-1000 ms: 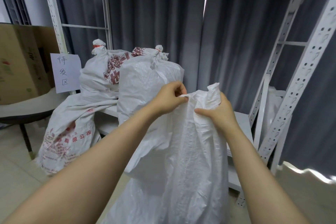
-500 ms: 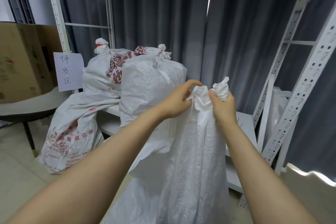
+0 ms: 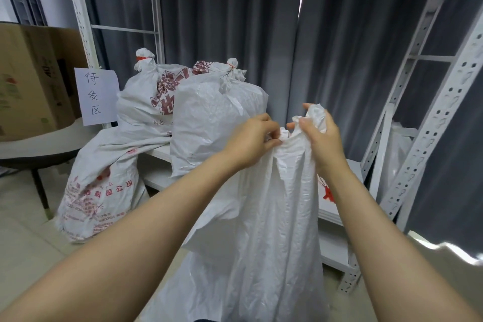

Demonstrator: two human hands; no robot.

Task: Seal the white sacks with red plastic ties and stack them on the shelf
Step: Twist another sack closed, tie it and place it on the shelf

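Note:
A tall white sack point(image 3: 274, 217) stands in front of me with its mouth bunched into a neck. My left hand point(image 3: 251, 142) pinches the gathered fabric on the left of the neck. My right hand point(image 3: 320, 136) grips the crumpled top of the neck on the right. Two tied sacks stand on the low white shelf point(image 3: 337, 214): a plain one point(image 3: 214, 123) and a red-printed one point(image 3: 146, 102), each with a red tie at its knot. A few red plastic ties point(image 3: 326, 191) lie on the shelf behind my right wrist.
Another printed sack point(image 3: 99, 185) leans on the floor at the left. A paper sign point(image 3: 96, 95) hangs on the white rack post point(image 3: 428, 144). A cardboard box point(image 3: 31, 81) sits on a table at far left. Grey curtains hang behind.
The sack's mouth has gone from spread between both hands to bunched into a tight neck. Both hands have come closer together at the top.

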